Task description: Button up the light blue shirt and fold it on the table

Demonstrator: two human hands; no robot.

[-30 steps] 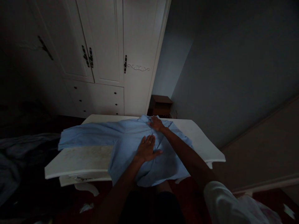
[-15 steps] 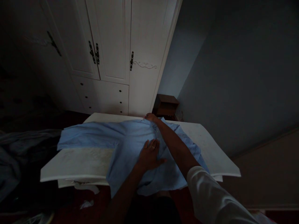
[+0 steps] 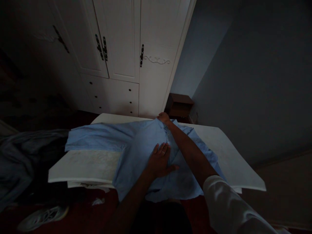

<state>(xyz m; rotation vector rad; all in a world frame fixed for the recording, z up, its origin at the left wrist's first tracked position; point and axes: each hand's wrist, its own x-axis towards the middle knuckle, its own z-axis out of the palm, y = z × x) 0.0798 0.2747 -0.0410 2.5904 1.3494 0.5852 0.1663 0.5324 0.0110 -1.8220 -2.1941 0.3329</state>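
Shifted to the collar [image 3: 159, 123] with the right hand [image 3: 163, 118], too hidden to tell if gripping, apparently now adjusting there; nearer and apart, still pressing the light-blue button-up shirt [image 3: 141, 139] onto the desk [image 3: 90, 162] with the flat left hand [image 3: 159, 160].

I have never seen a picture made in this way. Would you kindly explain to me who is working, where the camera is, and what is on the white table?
There is no machine here: a person works with two bare hands. The camera is worn on the head, so you look forward and down, as the wearer does. On the white table lies a light blue shirt, one sleeve spread to the left. The left hand lies flat on its front. The right hand is at the collar; its grip is hard to see. Behind stands a white wardrobe.
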